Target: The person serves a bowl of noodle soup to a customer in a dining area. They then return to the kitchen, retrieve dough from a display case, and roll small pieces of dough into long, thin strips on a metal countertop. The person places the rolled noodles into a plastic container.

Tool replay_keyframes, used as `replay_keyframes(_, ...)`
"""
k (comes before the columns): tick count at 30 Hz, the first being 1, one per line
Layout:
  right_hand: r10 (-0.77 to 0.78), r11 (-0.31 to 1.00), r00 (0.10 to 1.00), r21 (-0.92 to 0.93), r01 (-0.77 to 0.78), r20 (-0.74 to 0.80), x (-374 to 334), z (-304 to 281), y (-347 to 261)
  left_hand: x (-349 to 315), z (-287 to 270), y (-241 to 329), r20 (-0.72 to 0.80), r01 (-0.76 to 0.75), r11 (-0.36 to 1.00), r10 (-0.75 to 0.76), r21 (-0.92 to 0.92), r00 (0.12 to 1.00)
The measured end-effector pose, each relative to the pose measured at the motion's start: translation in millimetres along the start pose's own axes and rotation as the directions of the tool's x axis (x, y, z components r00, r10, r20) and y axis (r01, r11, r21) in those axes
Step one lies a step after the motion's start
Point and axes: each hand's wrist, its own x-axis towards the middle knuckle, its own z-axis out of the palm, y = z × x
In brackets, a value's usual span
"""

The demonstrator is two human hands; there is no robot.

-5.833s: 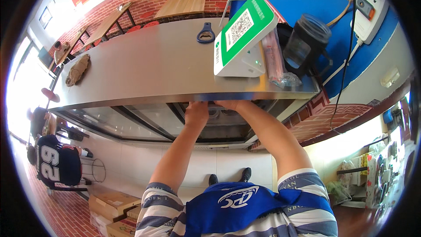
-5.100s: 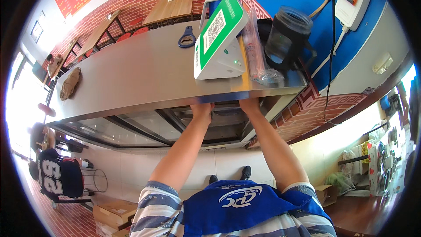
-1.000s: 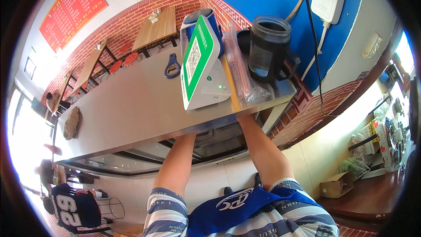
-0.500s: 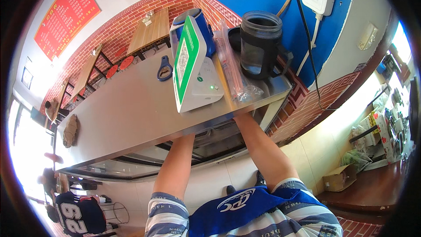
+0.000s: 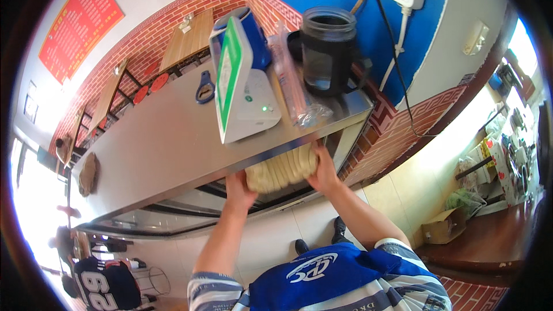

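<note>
"Cream-coloured dough strips (image 5: 282, 170), by the look of them. Where are they?"

"Just below the front edge of the steel tabletop (image 5: 161, 144), packed side by side in one ridged block, between the person's left hand (image 5: 241, 191) and right hand (image 5: 324, 168)."

"How would such a block handle?"

"Probably soft and fairly heavy, likely to sag in the middle or dent under a hard squeeze. The two ends, with some support from below, seem the best hold. Whatever lies underneath is hidden."

"And the hands?"

"They stand apart by the block's full width, clamped on it from either end. Each seems only partly curled, not a fist; most fingertips are out of sight, so how far they reach beneath cannot be told."
</note>
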Motion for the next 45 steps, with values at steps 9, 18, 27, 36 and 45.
replay_keyframes(9,0.080,0.985,0.981,-0.137,-0.105,-0.178,-180.6,-94.7,-53.3,-123.8,3.5,-128.2,-0.110,0.461,0.882,-0.451,0.092,0.886)
replay_keyframes(18,0.106,0.989,0.871,0.141,-0.042,-0.480,-247.7,-242.3,-248.0,-44.5,174.0,-335.8,0.231,0.632,0.752,-0.660,0.189,0.715)
replay_keyframes(27,-0.382,0.899,0.832,0.045,0.435,-0.401,-300.8,-365.8,-497.1,52.1,432.8,-544.7,0.423,0.736,0.601,-0.782,0.312,0.458)
replay_keyframes(36,-0.577,0.687,0.525,-0.025,0.726,-0.625,-313.7,-538.8,-693.3,190.9,607.8,-866.6,0.294,0.752,0.131,-0.952,0.646,-0.087)
replay_keyframes(45,-0.700,0.450,0.166,-0.248,0.858,-0.694,-304.0,-654.6,-928.1,279.0,848.6,-1107.3,0.219,0.569,-0.102,-0.856,0.816,-0.468)
